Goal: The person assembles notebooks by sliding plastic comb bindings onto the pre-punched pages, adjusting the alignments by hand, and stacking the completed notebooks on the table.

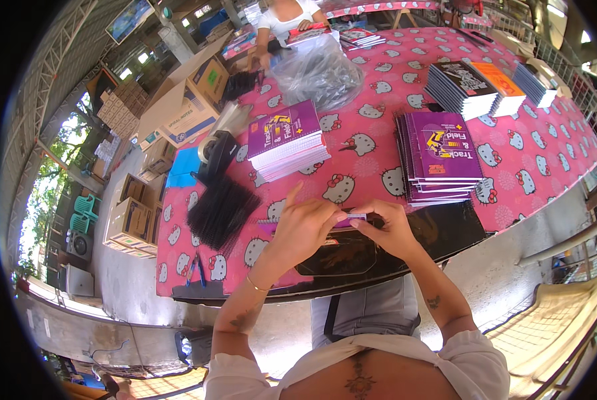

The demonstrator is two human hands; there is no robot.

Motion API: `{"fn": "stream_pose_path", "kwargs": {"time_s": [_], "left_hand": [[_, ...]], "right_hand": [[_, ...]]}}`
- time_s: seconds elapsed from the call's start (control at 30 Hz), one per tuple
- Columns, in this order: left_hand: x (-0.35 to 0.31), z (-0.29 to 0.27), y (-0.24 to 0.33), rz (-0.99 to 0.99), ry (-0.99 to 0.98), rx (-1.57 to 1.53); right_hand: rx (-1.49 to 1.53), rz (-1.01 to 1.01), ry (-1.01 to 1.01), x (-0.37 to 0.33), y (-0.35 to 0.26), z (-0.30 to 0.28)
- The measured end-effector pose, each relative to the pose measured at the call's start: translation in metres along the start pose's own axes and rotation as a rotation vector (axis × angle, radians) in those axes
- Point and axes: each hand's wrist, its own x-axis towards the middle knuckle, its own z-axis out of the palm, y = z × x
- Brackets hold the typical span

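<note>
At the near edge of the table, a purple notebook [342,223] is seen almost edge-on between my two hands. My left hand [304,228] is closed over its left part, thumb toward the middle and index finger stretched out ahead. My right hand [386,229] pinches the right end between thumb and fingers. Most of the notebook is hidden by the hands. Just beyond my left hand stands a stack of purple-covered notebooks [286,137] with white page edges. Right of my right hand is another stack of purple notebooks [441,150], with black spiral binding along the left side.
Black spiral coils [222,215] lie in a heap at left, beside a tape dispenser [217,157] and pens [196,270]. Farther off are a clear plastic bag [320,73], a carton [195,100] and black-covered notebooks [460,87]. Another person [288,19] sits across the pink table [372,170].
</note>
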Motion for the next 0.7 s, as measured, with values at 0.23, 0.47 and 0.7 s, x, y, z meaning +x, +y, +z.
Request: {"fn": "stream_pose_path", "kwargs": {"time_s": [0.23,0.47,0.7], "left_hand": [[0.002,0.007,0.020,-0.041,-0.028,0.219],[-0.045,0.071,0.037,-0.048,0.097,0.394],[-0.058,0.078,0.046,0.034,0.050,0.263]], "right_hand": [[0.026,0.028,0.023,-0.009,0.006,-0.001],[0.009,0.169,0.043,-0.008,-0.009,-0.002],[-0.083,0.070,0.078,-0.010,-0.006,0.001]]}}
